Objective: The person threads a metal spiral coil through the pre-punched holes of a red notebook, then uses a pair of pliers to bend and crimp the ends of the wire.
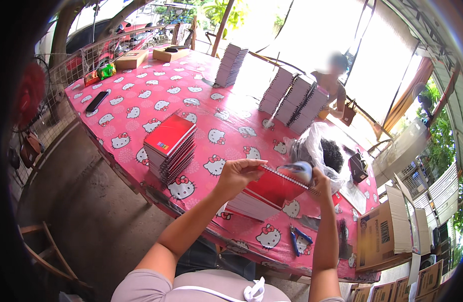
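A red spiral notebook (280, 183) is held up in front of me, its coil running along the upper edge. My left hand (239, 176) pinches it near the coil's left end. At the coil's right end, my right hand (319, 182) is closed around the notebook's corner. Beneath it lies a pile of red-covered and white sheets (249, 205), partly hidden. Blue-handled pliers (300, 239) rest on the table near my right forearm. To the left stands a stack of red spiral notebooks (171, 141).
Tall stacks of spiral-bound notebooks (294, 98) stand at the far side, with another stack (231, 65) farther left. A plastic bag with black coils (324, 153) lies beyond my right hand. A phone (97, 101) is far left. A cardboard box (385, 234) stands right; a person (334, 83) sits opposite.
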The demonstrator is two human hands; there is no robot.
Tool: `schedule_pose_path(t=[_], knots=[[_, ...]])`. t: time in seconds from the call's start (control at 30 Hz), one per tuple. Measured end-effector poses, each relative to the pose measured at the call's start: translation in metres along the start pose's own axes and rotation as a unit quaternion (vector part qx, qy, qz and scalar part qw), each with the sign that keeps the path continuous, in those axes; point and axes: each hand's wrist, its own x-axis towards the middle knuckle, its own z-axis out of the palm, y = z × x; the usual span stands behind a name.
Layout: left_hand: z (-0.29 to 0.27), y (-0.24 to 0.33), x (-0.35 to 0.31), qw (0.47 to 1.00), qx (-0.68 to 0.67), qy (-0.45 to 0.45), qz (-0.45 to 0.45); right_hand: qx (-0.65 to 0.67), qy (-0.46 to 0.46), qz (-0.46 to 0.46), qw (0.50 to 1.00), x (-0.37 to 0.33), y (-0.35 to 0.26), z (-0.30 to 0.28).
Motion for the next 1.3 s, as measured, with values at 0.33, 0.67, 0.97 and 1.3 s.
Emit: schedule_pose_path(t=[0.33, 0.67, 0.97, 1.3], knots=[[0.016, 0.012, 0.003, 0.974, 0.105, 0.014, 0.201, -0.095, -0.097, 0.089, 0.987, -0.092, 0.056, 0.005], [0.02, -0.018, -0.044, 0.855, 0.376, -0.063, 0.352, -0.152, -0.142, 0.192, 0.959, -0.222, -0.01, 0.028], [0.03, -0.029, -0.045, 0.859, 0.334, 0.016, 0.388, 0.083, -0.009, 0.06, 0.995, -0.207, -0.014, 0.016], [0.025, -0.024, -0.047, 0.787, 0.457, -0.066, 0.409, 0.133, 0.03, -0.065, 0.989, -0.159, -0.095, 0.002]])
